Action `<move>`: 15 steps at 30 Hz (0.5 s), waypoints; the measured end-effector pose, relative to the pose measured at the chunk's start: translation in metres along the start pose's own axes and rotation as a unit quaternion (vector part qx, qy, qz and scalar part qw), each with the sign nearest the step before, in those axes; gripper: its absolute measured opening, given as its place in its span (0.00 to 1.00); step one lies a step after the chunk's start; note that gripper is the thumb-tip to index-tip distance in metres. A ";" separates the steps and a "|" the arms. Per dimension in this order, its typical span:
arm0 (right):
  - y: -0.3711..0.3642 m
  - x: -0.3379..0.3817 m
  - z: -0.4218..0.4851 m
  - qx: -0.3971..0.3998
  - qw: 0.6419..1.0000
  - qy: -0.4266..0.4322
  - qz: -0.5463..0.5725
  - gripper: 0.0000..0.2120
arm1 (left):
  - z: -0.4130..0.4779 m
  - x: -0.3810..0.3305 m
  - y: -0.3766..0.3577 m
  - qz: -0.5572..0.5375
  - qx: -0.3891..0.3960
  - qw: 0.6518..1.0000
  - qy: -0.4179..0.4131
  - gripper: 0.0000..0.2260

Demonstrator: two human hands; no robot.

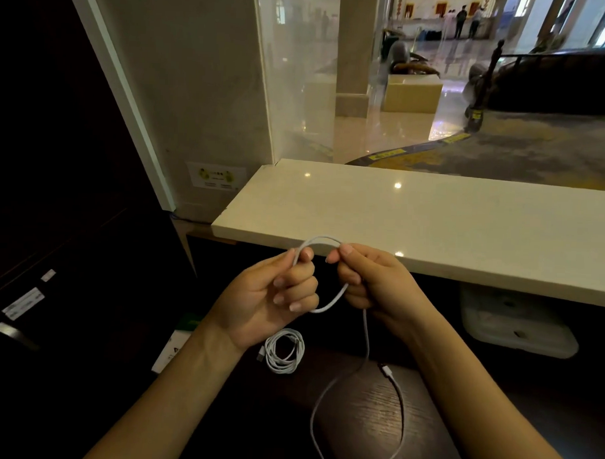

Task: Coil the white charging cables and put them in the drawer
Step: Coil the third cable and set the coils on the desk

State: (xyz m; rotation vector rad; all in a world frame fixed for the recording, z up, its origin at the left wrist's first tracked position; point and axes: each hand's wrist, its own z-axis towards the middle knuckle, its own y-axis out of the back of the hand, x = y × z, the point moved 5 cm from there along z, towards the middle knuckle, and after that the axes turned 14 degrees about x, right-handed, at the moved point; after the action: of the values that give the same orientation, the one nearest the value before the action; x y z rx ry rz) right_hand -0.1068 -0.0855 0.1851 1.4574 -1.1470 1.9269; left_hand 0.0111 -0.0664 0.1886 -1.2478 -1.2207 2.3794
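Dark wooden worktop (366, 420) lay nearest, bearing a coiled white cable (285, 352) and the slack of a second white cable (333, 300). Above it, left hand (268, 293) and right hand (374, 283) pinched that cable's small loop with curled fingers (301, 275), before a marble ledge (414, 216).

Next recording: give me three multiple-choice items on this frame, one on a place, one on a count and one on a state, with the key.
1. Where does the coiled cable lie? A. on the pale counter; B. on the dark desk; C. in a drawer.
2. How many white cables show? A. one; B. four; C. two.
3. What state is the held cable in? A. one loop formed, tail trailing; B. fully coiled; C. lying untouched.
Key: 1 B, it rests on the desk below the left hand. 2 C, the coiled one plus the held one. 3 A, the left hand and the right hand pinch one loop while the rest hangs to the desk.
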 end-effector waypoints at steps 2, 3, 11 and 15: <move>-0.001 -0.008 0.003 -0.006 1.000 -0.008 0.025 0.13 | 0.005 -0.002 -0.003 -0.059 0.027 0.997 -0.031 0.13; -0.002 -0.014 0.003 -0.009 0.999 -0.015 0.030 0.14 | 0.007 -0.004 -0.002 -0.081 0.035 0.995 -0.048 0.13; -0.028 -0.040 -0.016 0.016 0.934 -0.115 -0.339 0.15 | 0.017 -0.020 0.020 0.105 -0.135 0.975 -0.145 0.12; -0.044 -0.026 -0.024 0.050 0.768 -0.141 -0.623 0.13 | 0.016 -0.017 0.021 0.319 -0.186 0.920 -0.133 0.11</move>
State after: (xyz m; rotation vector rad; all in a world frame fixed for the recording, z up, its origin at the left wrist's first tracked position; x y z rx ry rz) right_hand -0.0774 -0.0382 0.1736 1.8571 0.0275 0.8122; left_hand 0.0137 -0.0976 0.1878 -1.6900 -1.5990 2.9457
